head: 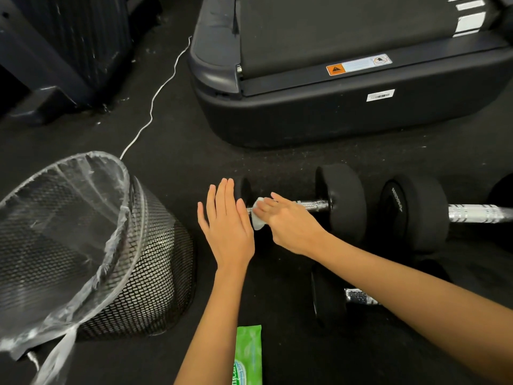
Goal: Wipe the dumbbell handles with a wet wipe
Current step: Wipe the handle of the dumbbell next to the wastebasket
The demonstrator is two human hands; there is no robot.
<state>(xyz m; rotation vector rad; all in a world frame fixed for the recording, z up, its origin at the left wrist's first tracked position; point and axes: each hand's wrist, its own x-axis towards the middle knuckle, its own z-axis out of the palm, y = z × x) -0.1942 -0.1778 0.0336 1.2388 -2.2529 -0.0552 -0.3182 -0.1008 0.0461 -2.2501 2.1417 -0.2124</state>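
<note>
A black dumbbell [342, 201] lies on the dark floor with its chrome handle [313, 204] running left to right. My right hand [291, 223] grips a white wet wipe [258, 218] wrapped round the left part of that handle. My left hand [227, 220] is flat with straight fingers against the dumbbell's left weight, which it mostly hides. A second dumbbell [413, 212] lies to the right with its chrome handle [477, 213] bare. A third dumbbell [329, 294] lies nearer me, partly under my right forearm.
A black mesh waste bin [144, 262] with a clear plastic liner stands at the left. A green pack of wet wipes [248, 354] lies on the floor near my left forearm. A treadmill base [305, 107] sits behind the dumbbells. A white cable [155, 98] runs across the floor.
</note>
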